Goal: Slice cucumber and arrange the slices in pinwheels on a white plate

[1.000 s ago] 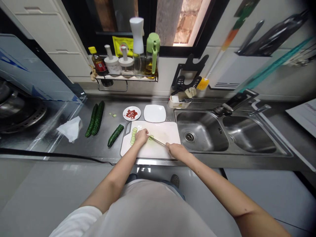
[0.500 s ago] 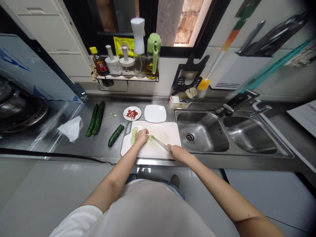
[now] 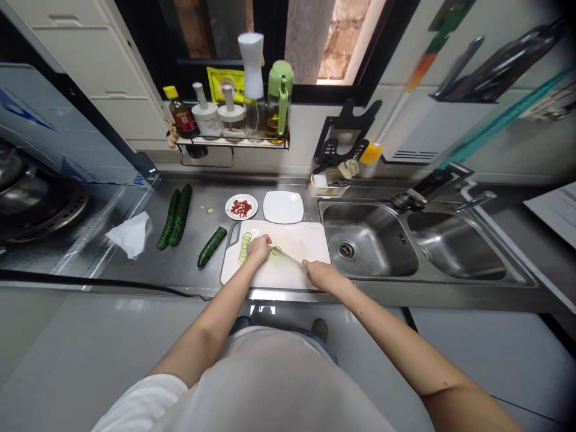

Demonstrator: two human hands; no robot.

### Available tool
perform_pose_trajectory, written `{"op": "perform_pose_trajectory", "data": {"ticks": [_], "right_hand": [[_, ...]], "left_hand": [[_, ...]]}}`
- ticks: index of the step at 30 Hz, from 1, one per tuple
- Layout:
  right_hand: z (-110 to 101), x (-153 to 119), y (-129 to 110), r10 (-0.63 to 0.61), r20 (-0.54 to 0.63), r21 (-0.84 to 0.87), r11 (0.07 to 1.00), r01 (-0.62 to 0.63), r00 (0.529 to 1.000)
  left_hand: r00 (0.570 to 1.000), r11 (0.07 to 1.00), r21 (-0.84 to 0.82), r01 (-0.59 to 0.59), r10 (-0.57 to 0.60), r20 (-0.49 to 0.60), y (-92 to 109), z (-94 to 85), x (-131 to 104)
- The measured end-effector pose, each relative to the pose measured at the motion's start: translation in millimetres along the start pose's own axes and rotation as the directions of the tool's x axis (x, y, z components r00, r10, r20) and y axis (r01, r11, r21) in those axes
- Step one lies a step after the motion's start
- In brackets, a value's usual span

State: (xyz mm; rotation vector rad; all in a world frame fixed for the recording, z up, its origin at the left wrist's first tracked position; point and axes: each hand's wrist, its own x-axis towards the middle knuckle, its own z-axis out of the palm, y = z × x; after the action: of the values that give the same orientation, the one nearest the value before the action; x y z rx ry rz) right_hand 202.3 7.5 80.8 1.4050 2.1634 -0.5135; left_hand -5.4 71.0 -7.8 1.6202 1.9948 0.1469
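On the white cutting board (image 3: 297,279), my left hand (image 3: 260,248) is closed with curled fingers over a cucumber piece that it mostly hides. The knife (image 3: 291,260) is in my right hand (image 3: 323,275), which grips it by the handle. Its blade points up and left, with the tip close to my left fingertips. A pale green cucumber slice (image 3: 276,251) lies against the blade. Left of my left hand, several overlapping cucumber slices (image 3: 245,245) form a row. A dark green cut cucumber (image 3: 212,247) rests on the counter beside the board.
Behind the board are a plate of chopped red pieces (image 3: 242,207) and a white square plate (image 3: 283,207). Two whole cucumbers (image 3: 174,216) and a crumpled white cloth or paper (image 3: 130,234) lie left. A double sink (image 3: 373,240) adjoins the right. Bottles stand on a wall rack (image 3: 234,142).
My right hand and the knife have shifted slightly up and left, and the blade angle has changed a little. My left hand stays nearly in place.
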Motion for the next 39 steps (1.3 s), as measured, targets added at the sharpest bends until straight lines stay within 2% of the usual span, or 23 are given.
{"op": "perform_pose_trajectory", "data": {"ticks": [14, 28, 35, 39], "right_hand": [[13.1, -9.6, 4.2, 0.036, 0.019, 0.068, 0.997, -0.038, 0.999], [40.7, -29.6, 7.9, 0.073, -0.015, 0.191, 0.979, -0.069, 0.997], [65.1, -30.1, 0.7, 0.148, -0.066, 0.261, 0.957, -0.126, 0.987], [71.6, -29.9, -2.2, 0.184, -0.069, 0.289, 0.944, -0.157, 0.98]], "left_hand": [[1.0, 1.0, 0.02, -0.015, 0.015, -0.007, 2.1, -2.8, -4.7], [0.992, 0.99, 0.093, -0.11, 0.116, -0.058, 2.6, 10.5, -18.9], [0.991, 0.994, 0.036, -0.108, 0.11, -0.081, 6.0, 11.1, -18.9], [0.99, 0.993, -0.025, -0.115, 0.113, -0.085, 8.0, 9.1, -20.3]]}}
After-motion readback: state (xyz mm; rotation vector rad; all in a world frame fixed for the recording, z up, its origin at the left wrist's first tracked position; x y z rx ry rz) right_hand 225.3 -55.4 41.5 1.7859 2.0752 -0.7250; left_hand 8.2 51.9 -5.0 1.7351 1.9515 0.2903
